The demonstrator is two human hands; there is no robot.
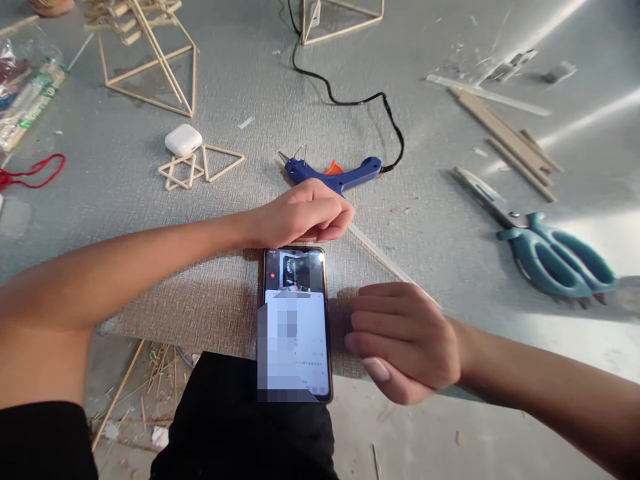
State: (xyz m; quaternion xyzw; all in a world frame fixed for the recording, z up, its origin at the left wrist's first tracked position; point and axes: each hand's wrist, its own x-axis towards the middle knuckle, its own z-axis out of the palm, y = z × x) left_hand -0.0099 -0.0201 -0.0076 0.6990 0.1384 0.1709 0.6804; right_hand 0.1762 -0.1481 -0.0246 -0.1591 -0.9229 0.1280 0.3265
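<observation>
A phone [300,347] with a lit screen lies at the front edge of the table, part of its display blurred out. Just beyond its top end my left hand [307,212] rests in a loose fist, with nothing seen in it. To the right of the phone is my right hand [405,340], fingers curled in and no object showing; it does not touch the phone. A blue glue gun [325,177] with an orange trigger lies right behind my left hand. A translucent glue stick [383,255] runs from beside that hand toward my right wrist.
Teal-handled scissors [555,250] and wooden strips [505,137] lie at the right. Stick frames [150,63], small stick shapes [200,167] and a white earbud case [183,140] are at the left. The black cord [345,101] runs backward. Sticks [160,373] litter the floor.
</observation>
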